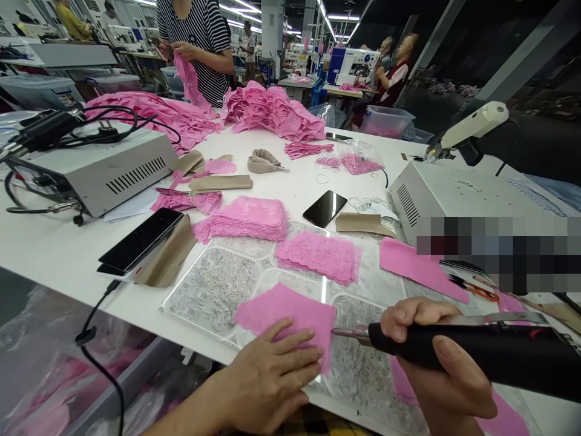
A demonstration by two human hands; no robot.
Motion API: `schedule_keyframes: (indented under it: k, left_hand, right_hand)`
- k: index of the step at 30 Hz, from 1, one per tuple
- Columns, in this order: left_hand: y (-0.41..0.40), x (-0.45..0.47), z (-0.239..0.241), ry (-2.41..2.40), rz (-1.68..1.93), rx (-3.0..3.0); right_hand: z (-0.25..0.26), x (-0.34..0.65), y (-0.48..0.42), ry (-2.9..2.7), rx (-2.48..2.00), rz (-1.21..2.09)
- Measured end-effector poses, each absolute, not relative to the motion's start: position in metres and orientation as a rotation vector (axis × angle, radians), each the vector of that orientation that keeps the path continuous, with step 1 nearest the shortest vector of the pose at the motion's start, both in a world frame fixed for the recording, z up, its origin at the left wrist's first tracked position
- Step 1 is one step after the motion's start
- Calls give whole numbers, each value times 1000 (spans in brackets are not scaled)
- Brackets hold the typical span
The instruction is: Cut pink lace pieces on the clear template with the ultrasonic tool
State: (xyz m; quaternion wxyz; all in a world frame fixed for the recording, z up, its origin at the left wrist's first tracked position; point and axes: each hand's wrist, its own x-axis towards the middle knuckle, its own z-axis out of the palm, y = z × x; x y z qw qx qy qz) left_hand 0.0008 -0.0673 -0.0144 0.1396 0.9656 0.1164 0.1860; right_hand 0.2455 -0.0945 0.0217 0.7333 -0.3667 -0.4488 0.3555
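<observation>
My left hand [276, 369] lies flat with fingers stretched out, pressing a pink fabric piece [285, 306] down on the patterned tile board [227, 284]. My right hand [431, 351] is wrapped round a thick black handheld tool [499, 354] with a metal lever along its top. Its thin metal tip points left and meets the right edge of the fabric piece. Behind the piece are a small stack of pink lace [315, 257] and a thicker lace stack [245, 218]. More pink fabric lies partly hidden beneath my right forearm.
A grey metal box [91, 163] with cables stands left; another white box [481, 194] stands right. Two phones [140, 239] [325, 208], orange-handled scissors [481, 290] and a flat pink piece [420, 266] lie about. Pink heaps [272, 112] sit beyond, where a person in stripes [200, 48] holds fabric.
</observation>
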Motion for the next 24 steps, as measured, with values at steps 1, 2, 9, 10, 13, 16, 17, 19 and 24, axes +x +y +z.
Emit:
schedule_keyframes:
  k: [1, 2, 9, 10, 13, 16, 17, 19, 24]
  left_hand:
    - [-68, 0, -14, 340, 549, 2797]
    - [-68, -2, -15, 354, 566, 2808]
    - [-51, -25, -18, 671, 764, 2902]
    - [-48, -27, -18, 693, 757, 2912]
    - [-43, -32, -19, 720, 730, 2935]
    - [-43, -35, -23, 745, 728, 2946]
    - [-43, -36, -24, 755, 730, 2948]
    - [-44, -38, -26, 779, 736, 2952]
    - [-44, -40, -28, 806, 735, 2948]
  right_hand:
    - [22, 246, -94, -977, -810, 771]
    - [23, 246, -93, -961, -817, 753]
    - [28, 236, -73, -850, -837, 638]
    - [27, 234, -70, -857, -835, 630]
    - [25, 227, -64, -886, -824, 630]
    - [23, 223, -61, -913, -810, 643]
    - [22, 222, -61, -919, -808, 646]
    - [22, 220, -60, -934, -810, 653]
    - [19, 221, -59, -956, -836, 658]
